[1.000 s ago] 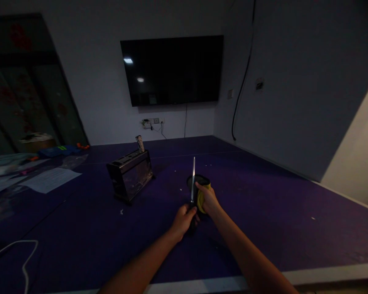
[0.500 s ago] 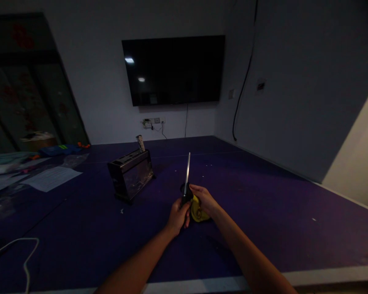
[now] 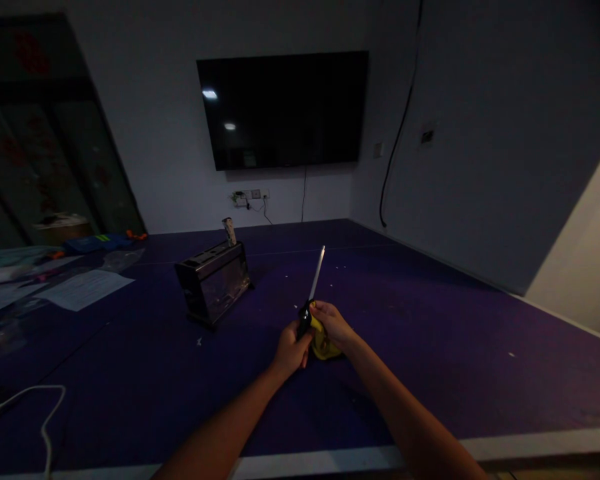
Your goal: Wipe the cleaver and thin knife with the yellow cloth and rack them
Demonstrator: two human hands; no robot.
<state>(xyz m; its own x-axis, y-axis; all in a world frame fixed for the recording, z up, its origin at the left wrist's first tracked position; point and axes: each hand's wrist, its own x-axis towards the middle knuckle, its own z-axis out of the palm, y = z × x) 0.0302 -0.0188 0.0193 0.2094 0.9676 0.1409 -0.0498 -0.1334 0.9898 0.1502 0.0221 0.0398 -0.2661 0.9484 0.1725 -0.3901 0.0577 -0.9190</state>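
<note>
My left hand (image 3: 289,348) is closed around the black handle of a tool with a long, slim silver shaft (image 3: 317,272). The shaft points up and away from me, leaning to the right. Whether it is a narrow blade or a round rod, I cannot tell. My right hand (image 3: 331,321) grips a yellow cloth (image 3: 325,348), pressed against the handle near the base of the shaft. Part of the cloth hangs below that hand. To the left of my hands stands a dark knife block (image 3: 217,283) with clear side panels, and one speckled handle (image 3: 229,231) sticks up from its top.
The purple tabletop (image 3: 430,347) has a pale front edge and small white scraps. Papers (image 3: 87,289) and plastic bags lie at the left, with a white cable (image 3: 45,427) nearer me. A television (image 3: 285,110) hangs on the far wall.
The silver shaft has tilted to the right, and its black handle has turned with it. My right hand stays at the handle with the yellow cloth. The knife block has not moved.
</note>
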